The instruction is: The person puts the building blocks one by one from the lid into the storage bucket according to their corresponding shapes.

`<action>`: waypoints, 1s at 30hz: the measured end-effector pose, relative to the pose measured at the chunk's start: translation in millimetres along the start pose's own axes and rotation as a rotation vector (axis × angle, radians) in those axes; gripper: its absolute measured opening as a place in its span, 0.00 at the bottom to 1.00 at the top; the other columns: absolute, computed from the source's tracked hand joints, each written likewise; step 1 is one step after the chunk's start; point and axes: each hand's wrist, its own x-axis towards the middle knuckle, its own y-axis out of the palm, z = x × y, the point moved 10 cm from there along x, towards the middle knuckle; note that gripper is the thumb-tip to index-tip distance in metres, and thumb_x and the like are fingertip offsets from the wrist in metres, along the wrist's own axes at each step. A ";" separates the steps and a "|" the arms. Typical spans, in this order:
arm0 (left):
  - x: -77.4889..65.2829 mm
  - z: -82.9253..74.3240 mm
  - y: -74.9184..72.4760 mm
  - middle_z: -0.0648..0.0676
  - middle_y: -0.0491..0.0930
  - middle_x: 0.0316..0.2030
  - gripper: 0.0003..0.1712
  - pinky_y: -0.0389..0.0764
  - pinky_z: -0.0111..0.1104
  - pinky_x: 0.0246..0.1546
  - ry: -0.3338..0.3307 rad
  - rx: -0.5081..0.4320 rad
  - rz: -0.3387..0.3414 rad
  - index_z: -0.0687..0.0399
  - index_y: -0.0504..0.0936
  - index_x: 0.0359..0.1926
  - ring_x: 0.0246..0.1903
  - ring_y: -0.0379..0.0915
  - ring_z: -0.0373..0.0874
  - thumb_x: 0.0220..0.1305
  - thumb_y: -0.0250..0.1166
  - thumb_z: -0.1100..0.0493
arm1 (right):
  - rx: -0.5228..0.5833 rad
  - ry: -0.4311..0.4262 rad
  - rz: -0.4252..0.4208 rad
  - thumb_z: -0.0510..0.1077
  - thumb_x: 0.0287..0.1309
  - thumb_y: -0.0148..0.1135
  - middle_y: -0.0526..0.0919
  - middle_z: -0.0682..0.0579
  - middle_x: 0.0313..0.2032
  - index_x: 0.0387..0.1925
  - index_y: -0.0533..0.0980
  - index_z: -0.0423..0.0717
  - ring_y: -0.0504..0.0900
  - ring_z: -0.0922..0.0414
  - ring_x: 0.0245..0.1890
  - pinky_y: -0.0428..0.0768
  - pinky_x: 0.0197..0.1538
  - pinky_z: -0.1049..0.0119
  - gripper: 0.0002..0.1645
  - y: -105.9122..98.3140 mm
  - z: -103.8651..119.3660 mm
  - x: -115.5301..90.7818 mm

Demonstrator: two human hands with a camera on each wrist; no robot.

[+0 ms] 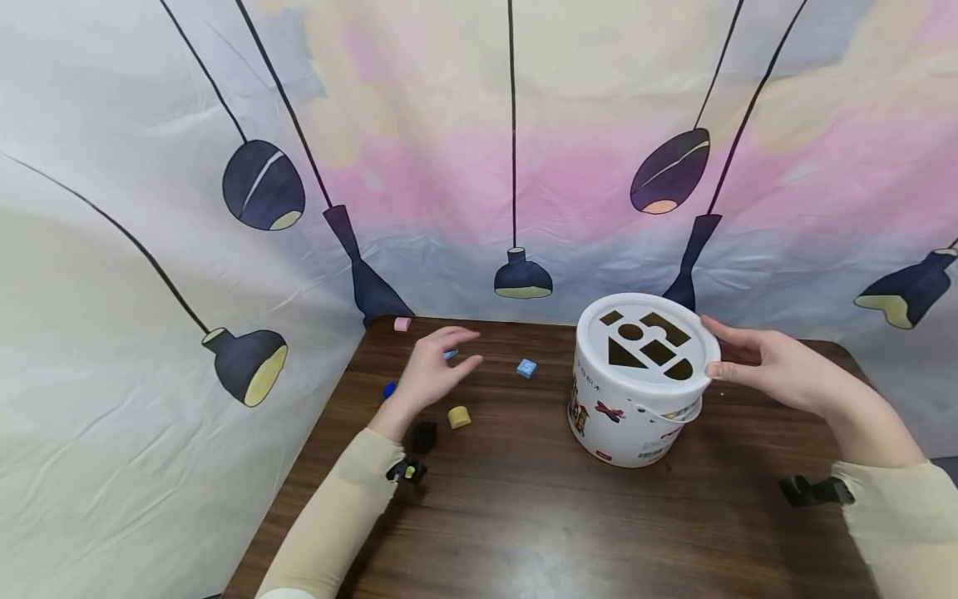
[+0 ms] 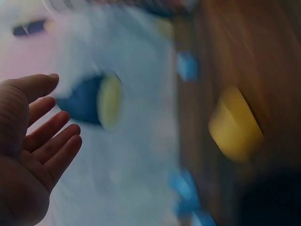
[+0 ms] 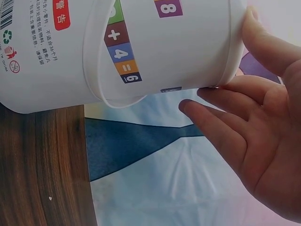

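Pale sleeve in foreground. Left hand, fingers relaxed, hovers over desk near yellow block; right hand, fingers extended, touches white bucket high up.

- Table: dark wood grain, extending beneath the left fingers and right fingers.
- Backdrop: creased fabric beyond the fingers, pale with pink, yellow and blue areas.
- Printed pendant lamps: dark; one beyond and between both sets of fingers.
- Light: soft sheen on the table, nearer than the fingers.
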 end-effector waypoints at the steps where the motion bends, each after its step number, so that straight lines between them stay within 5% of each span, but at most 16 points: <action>1: -2.8 15.7 -2.3 0.56 0.85 0.59 0.22 0.85 0.47 0.55 -0.034 0.012 0.007 0.54 0.88 0.62 0.57 0.83 0.54 0.70 0.76 0.55 | -0.004 -0.002 -0.001 0.53 0.74 0.69 0.70 0.31 0.73 0.84 0.57 0.46 0.67 0.30 0.73 0.72 0.64 0.32 0.48 0.1 0.0 -0.4; 8: -7.9 99.9 -6.1 0.63 0.83 0.61 0.25 0.84 0.53 0.53 -0.298 0.065 0.087 0.62 0.85 0.64 0.54 0.83 0.63 0.70 0.75 0.57 | -0.031 -0.003 -0.009 0.52 0.73 0.70 0.70 0.33 0.73 0.84 0.58 0.46 0.69 0.32 0.73 0.77 0.61 0.50 0.48 -2.3 -1.8 -3.1; 12: -7.3 125.3 -0.6 0.64 0.83 0.60 0.27 0.83 0.52 0.53 -0.409 0.114 0.136 0.62 0.83 0.66 0.53 0.82 0.60 0.70 0.75 0.56 | -0.028 -0.006 -0.005 0.52 0.73 0.70 0.69 0.34 0.75 0.84 0.58 0.46 0.68 0.32 0.73 0.78 0.59 0.59 0.48 -2.0 -1.4 -2.0; 17: -9.7 142.0 2.5 0.64 0.85 0.56 0.26 0.83 0.51 0.52 -0.507 0.152 0.159 0.63 0.83 0.65 0.51 0.83 0.59 0.70 0.74 0.56 | -0.017 -0.008 0.001 0.52 0.74 0.69 0.68 0.34 0.76 0.84 0.57 0.45 0.67 0.32 0.74 0.77 0.62 0.46 0.48 0.6 0.5 0.1; 22: -7.1 145.7 7.2 0.63 0.86 0.54 0.21 0.83 0.51 0.53 -0.469 0.207 0.205 0.63 0.87 0.61 0.50 0.83 0.58 0.70 0.74 0.59 | 0.001 -0.009 0.001 0.52 0.75 0.68 0.68 0.33 0.75 0.84 0.56 0.46 0.67 0.32 0.74 0.74 0.64 0.33 0.48 2.4 1.9 0.0; 30: -2.7 145.2 14.7 0.63 0.85 0.57 0.15 0.84 0.51 0.55 -0.343 0.351 0.288 0.60 0.90 0.55 0.54 0.83 0.59 0.68 0.74 0.67 | 0.003 -0.009 -0.002 0.52 0.75 0.68 0.69 0.33 0.74 0.84 0.57 0.45 0.67 0.32 0.74 0.73 0.64 0.34 0.47 1.2 2.4 -0.8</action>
